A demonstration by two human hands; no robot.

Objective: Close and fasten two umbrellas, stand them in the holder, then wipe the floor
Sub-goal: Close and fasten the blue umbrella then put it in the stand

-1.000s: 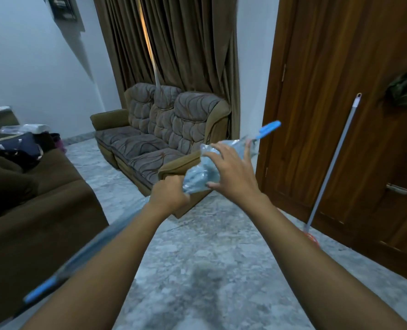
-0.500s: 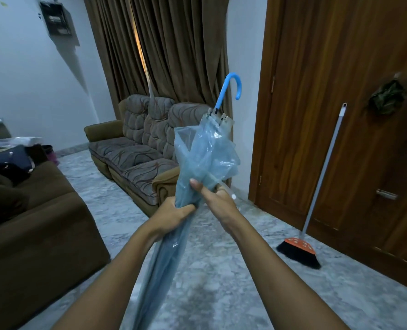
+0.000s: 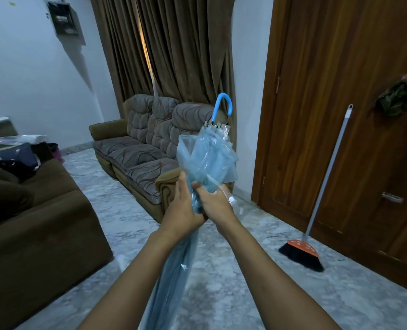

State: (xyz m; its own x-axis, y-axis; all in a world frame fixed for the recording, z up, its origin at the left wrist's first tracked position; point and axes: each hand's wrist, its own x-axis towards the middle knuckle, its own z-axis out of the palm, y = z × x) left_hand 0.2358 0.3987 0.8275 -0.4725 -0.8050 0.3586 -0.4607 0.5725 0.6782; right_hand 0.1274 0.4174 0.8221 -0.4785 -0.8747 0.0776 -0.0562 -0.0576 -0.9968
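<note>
Both hands clasp the folded translucent blue umbrella [image 3: 207,160]: left hand [image 3: 185,206] wrapped around it, right hand [image 3: 215,202] pinching its fastening strap [image 3: 229,198]; the crook handle [image 3: 222,107] points up beyond them.

I count one umbrella [image 3: 204,160], pale blue and folded, with one curved blue handle [image 3: 222,108]. Two hands of mine are on it: left hand [image 3: 184,206] and right hand [image 3: 215,203]. There are two sofas, a patterned sofa [image 3: 145,151] and a brown sofa [image 3: 31,220], one broom [image 3: 304,248], and one wooden door [image 3: 340,91].
</note>
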